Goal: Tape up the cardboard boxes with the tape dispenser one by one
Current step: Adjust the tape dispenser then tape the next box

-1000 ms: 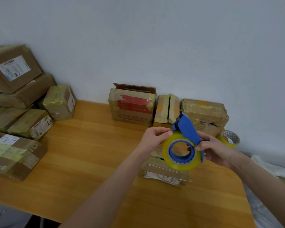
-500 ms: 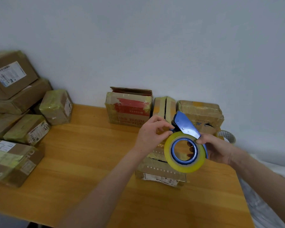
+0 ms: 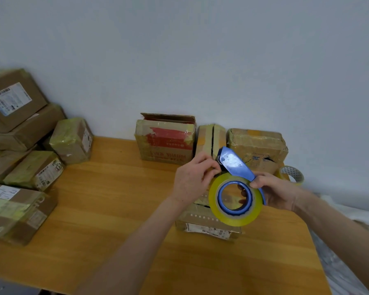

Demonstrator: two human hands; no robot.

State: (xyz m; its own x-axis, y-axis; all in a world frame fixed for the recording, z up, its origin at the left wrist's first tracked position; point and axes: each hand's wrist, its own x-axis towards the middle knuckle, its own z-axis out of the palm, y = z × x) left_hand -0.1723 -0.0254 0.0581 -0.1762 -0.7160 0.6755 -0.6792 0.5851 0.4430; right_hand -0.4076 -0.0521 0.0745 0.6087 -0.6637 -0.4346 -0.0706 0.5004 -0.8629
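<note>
Where the wooden table (image 3: 115,209) meets the white wall (image 3: 200,60), a row of worn cardboard boxes (image 3: 165,141) stands at 12 o'clock, and a taped stack of boxes (image 3: 19,135) occupies the 9 o'clock edge. A spare tape roll (image 3: 292,173) sits at 2 o'clock, beside the row. One flat box (image 3: 207,224) rests on the table below the hands. Above it, the right hand (image 3: 279,192) grips the tape dispenser (image 3: 232,163), with its fingers through the blue core and its thumb on the blue guard. The left hand (image 3: 192,179), at 9 o'clock of the dispenser, pinches the roll's top edge beside the cutter, fingers curled.
</note>
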